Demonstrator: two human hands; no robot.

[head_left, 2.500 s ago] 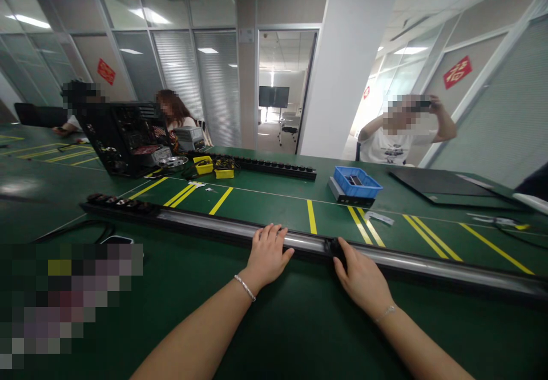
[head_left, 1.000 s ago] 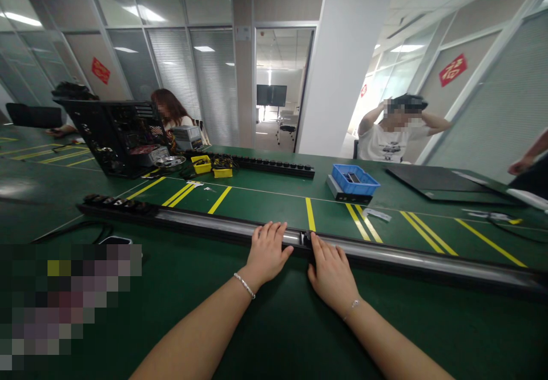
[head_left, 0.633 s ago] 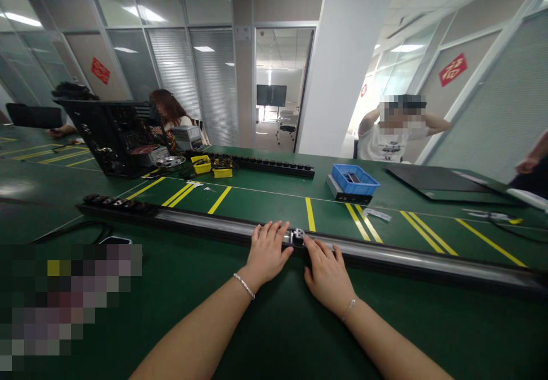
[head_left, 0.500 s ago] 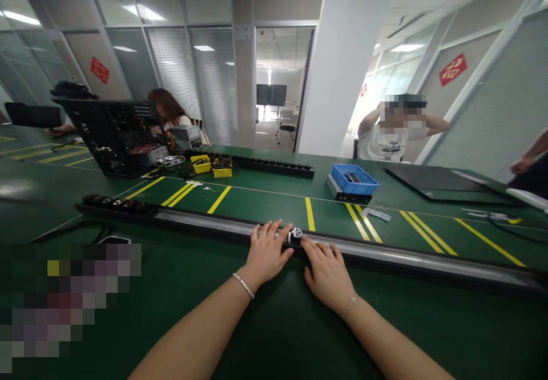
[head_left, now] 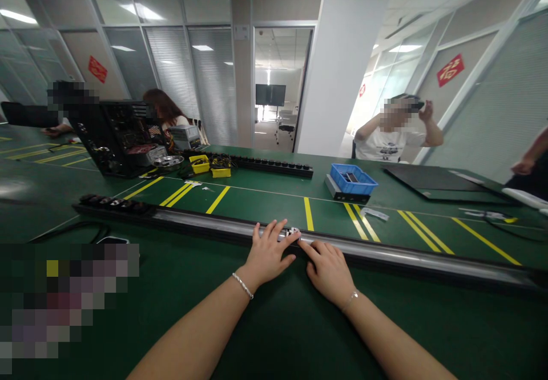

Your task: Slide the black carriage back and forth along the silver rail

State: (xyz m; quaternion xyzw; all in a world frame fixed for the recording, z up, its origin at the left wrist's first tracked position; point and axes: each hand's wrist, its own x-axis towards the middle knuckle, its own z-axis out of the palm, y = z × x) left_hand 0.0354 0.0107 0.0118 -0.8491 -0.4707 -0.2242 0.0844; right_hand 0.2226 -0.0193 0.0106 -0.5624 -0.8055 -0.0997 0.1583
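Observation:
A long black channel with a silvery inside (head_left: 377, 250) lies across the green table in front of me. Several black modules, some with white parts, fill its left end (head_left: 113, 202). Around its middle sits a small black-and-white module (head_left: 293, 232). My left hand (head_left: 266, 253) rests on the channel with its fingers spread; its index finger reaches over the module. My right hand (head_left: 329, 269) has the index finger stretched to the module's near right edge, the other fingers bent. Neither hand grasps anything that I can see.
Behind the channel are a blue bin (head_left: 353, 179) on a grey box, two yellow trays (head_left: 199, 164), a second black strip (head_left: 274, 166) and an open computer case (head_left: 113, 140). A black panel (head_left: 445, 183) lies at right. Other people sit or stand around the table.
My left index finger has come down over the small module. The right hand's other fingers have curled in, leaving its index finger stretched out. The person across has shifted their arms.

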